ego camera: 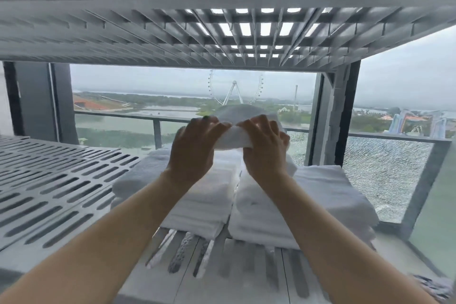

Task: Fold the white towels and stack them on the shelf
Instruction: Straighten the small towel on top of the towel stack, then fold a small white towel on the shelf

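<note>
Now, with the folded towel (pixel 233 139) raised over the shelf, your job is to land it squarely. Lower it flat rather than one end first, and line its edges up with the stack beneath before you let go. Which stack is lower is hard to judge from here, so check, and choose the lower one so the piles stay even. Once the towel rests, slide your fingers out sideways so the layers aren't dragged open.

Your left hand (pixel 193 148) grips the towel's left end, fingers curled over the top. Your right hand (pixel 265 148) grips the right end the same way. The thumbs can't be made out clearly. The hands sit close together, with the towel bunched between them and its far part rising behind your knuckles.

Just below, two stacks of folded white towels lie side by side on the shelf, the left stack (pixel 197 195) and the right stack (pixel 303 200), touching along the middle. The slotted shelf (pixel 56 180) stretches away to your left, and the upper shelf (pixel 148 39) hangs low overhead, so watch your clearance. Beyond is a window with a railing (pixel 118 114) outside.
</note>
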